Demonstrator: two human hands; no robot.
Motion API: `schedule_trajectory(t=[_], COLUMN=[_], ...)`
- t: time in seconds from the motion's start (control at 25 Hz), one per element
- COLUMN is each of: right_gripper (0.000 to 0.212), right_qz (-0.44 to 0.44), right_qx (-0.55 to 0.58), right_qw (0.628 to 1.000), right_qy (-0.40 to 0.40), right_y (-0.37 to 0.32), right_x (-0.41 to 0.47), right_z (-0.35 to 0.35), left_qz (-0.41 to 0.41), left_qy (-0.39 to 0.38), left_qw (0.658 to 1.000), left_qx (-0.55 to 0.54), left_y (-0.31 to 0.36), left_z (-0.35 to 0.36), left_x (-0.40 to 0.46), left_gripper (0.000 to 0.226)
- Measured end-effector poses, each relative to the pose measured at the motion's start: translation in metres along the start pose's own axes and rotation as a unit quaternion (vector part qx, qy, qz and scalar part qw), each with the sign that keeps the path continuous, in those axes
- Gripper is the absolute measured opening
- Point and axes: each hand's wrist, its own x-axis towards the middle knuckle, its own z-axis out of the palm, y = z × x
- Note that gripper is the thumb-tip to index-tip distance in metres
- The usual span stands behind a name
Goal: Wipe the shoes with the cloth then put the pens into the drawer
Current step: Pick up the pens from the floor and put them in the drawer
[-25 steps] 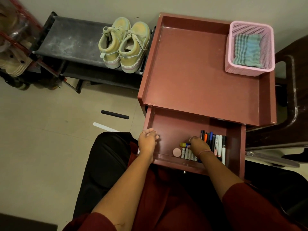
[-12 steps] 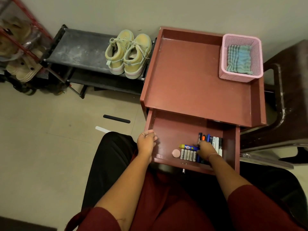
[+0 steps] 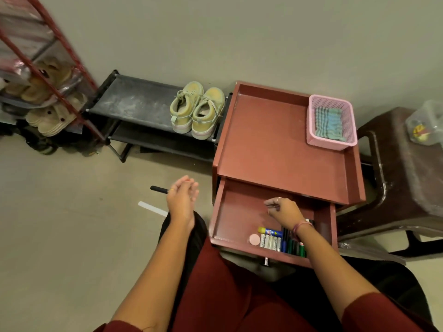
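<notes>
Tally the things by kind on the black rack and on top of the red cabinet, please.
Yellow-green sneakers: 2
Pink basket: 1
Striped cloth: 1
Total: 4

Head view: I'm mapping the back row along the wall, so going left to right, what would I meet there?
Red shoe rack → black low bench → pair of yellow shoes → red-brown cabinet top → pink basket holding the cloth → dark brown stool.
</notes>
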Motion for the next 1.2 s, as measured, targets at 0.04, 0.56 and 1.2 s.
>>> schedule_trajectory(t=[0.04,0.56,1.2], right_gripper=[0.031,0.023,0.036], right_qz=[-0.023,-0.188,-0.059], right_qx=[-0.003,-0.016,-0.277], right_qw=[1.0,0.978,0.946], right_qy=[0.001,-0.094,-0.16], right_y=[-0.019,-0.289,-0.279], right_x=[0.0,0.05,0.16], right_z=[0.001,0.126,0.282], left_qz=[0.019,0.057,-0.184], left_qy=[0.009,0.167,0.199], left_qw=[1.0,0.968,0.915], left_qx=[-0.002,0.177,0.298], left_y=[0.015,0.04,-0.104], left_z=[-0.01,-0.192,-0.253], left_x=[0.007,0.14,0.29], left_gripper=[0.015,0.011,0.027])
